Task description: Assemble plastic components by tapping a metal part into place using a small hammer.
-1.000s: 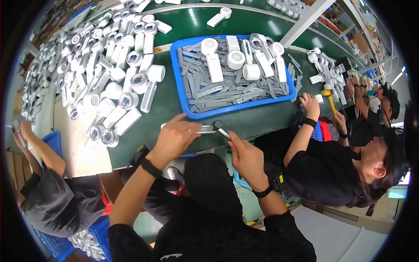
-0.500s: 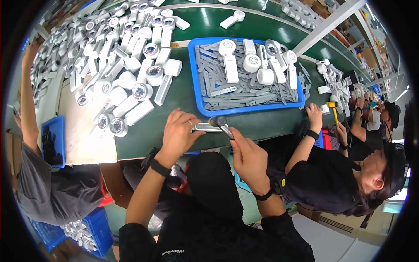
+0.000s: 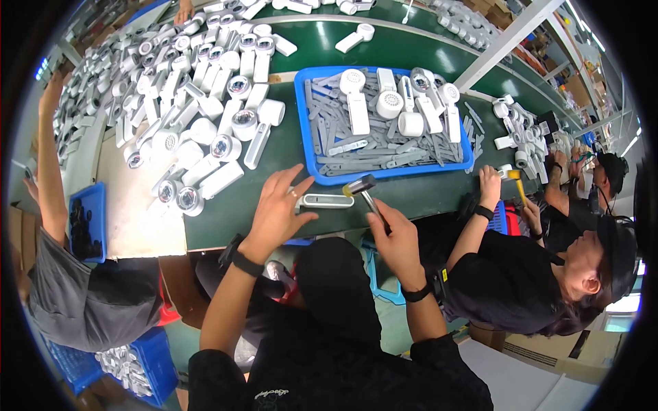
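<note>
My right hand (image 3: 397,246) is closed round the handle of a small hammer (image 3: 361,185) with a dark metal head and a yellowish striking end. The hammer head is raised just off the right end of a long white handle with a grey inset strip (image 3: 327,201), which lies on the green bench near its front edge. My left hand (image 3: 274,214) is at the handle's left end, with fingers spread and the thumb apart on the near side. What is attached at that left end is mostly hidden by this hand.
Beyond my hands stands a blue tray (image 3: 384,175) of grey strips, with several white round-headed handheld units on top. Many more white units (image 3: 226,147) are heaped at left. A co-worker at right holds a yellow hammer (image 3: 515,179); another reaches in at far left beside a blue bin (image 3: 101,226).
The hammer has lifted off the white handle and shifted right with my right hand. My left fingers and thumb have spread from the handle. My view has shifted slightly.
</note>
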`<state>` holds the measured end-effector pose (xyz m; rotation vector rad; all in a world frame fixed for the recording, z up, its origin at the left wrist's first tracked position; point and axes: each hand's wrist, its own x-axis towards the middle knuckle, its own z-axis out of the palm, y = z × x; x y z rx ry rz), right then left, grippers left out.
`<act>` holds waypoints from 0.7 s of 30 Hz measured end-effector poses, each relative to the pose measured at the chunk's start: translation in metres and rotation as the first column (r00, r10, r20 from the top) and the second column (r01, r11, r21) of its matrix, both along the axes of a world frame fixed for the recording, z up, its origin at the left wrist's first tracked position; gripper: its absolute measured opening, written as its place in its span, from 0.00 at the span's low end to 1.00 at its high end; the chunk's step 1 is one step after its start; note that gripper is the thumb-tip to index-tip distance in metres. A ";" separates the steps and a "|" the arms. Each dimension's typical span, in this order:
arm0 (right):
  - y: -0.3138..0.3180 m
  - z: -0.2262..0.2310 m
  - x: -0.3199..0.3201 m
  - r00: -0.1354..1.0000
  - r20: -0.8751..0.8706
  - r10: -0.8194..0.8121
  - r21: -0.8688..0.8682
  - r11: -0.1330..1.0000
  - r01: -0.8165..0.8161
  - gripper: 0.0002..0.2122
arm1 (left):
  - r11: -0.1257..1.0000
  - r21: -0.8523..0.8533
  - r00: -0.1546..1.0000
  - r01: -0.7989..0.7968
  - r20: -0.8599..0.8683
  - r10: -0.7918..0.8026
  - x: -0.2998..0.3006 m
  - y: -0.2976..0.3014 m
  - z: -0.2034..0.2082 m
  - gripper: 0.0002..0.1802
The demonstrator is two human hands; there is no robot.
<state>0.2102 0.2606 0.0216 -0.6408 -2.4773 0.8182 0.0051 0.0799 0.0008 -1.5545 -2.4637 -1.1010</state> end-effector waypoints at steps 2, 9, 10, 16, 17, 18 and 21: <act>0.008 -0.006 -0.008 0.986 -0.156 0.063 -0.127 0.988 -0.084 0.19 | 1.000 0.012 0.998 0.021 0.051 -0.021 -0.001 -0.006 0.001 0.35; 0.001 -0.047 -0.043 0.987 -0.131 0.096 -0.475 0.867 -0.147 0.20 | 0.997 0.009 0.956 -0.075 0.286 0.069 0.001 -0.024 0.007 0.39; -0.001 -0.049 -0.047 0.983 -0.157 0.090 -0.503 0.849 -0.158 0.19 | 0.963 -0.126 0.862 -0.240 0.428 0.271 -0.001 -0.023 0.008 0.36; -0.006 -0.033 -0.056 0.977 -0.019 0.214 -0.504 0.841 -0.195 0.20 | 0.783 -0.570 0.728 -0.249 0.423 0.540 -0.042 -0.018 0.017 0.38; -0.006 -0.034 -0.057 0.963 -0.051 0.266 -0.447 0.856 -0.260 0.20 | 0.780 -0.572 0.723 -0.253 0.424 0.546 -0.048 -0.017 0.003 0.38; -0.005 -0.035 -0.056 0.964 -0.047 0.263 -0.449 0.856 -0.255 0.20 | 0.735 -0.585 0.792 -0.344 0.239 0.562 -0.051 -0.010 0.003 0.39; 0.002 -0.052 -0.054 0.977 -0.050 0.205 -0.487 0.850 -0.203 0.20 | 0.667 -0.508 0.807 -0.544 -0.100 0.582 -0.048 0.006 0.004 0.41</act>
